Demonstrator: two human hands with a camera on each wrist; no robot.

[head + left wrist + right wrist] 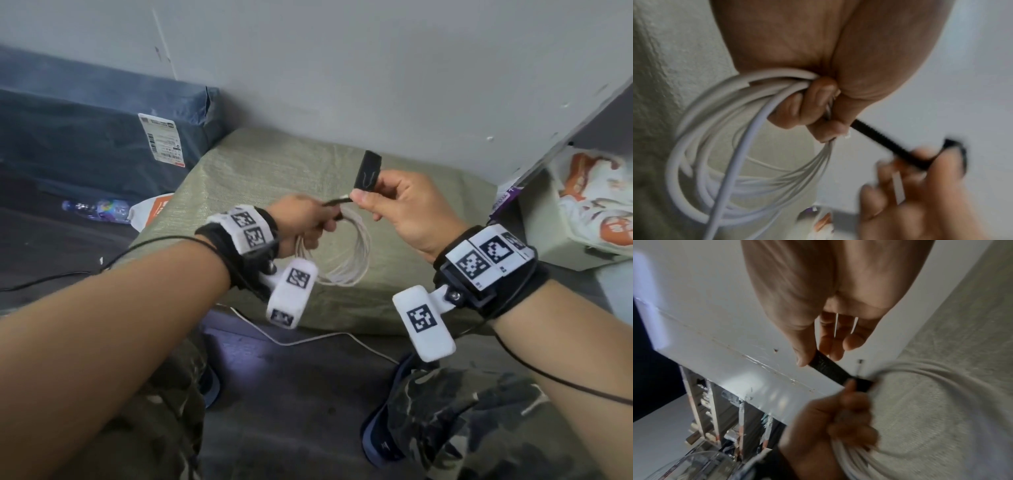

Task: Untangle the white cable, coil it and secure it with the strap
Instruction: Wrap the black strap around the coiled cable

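The white cable hangs as a coil of several loops in front of the green woven sack. My left hand grips the top of the coil, fingers curled round the bundled strands. A black strap runs taut from that fist to my right hand, which pinches it between thumb and forefinger. Its free end sticks up above the right thumb. In the right wrist view the strap stretches from my thumb down to the left fist, beside the coil. One strand trails out of the loops.
The green sack-wrapped bundle lies under the hands. A dark blue parcel with a label lies back left, a plastic bottle beside it. A white shelf unit and a bag stand at right. Another white wire lies near my shoes.
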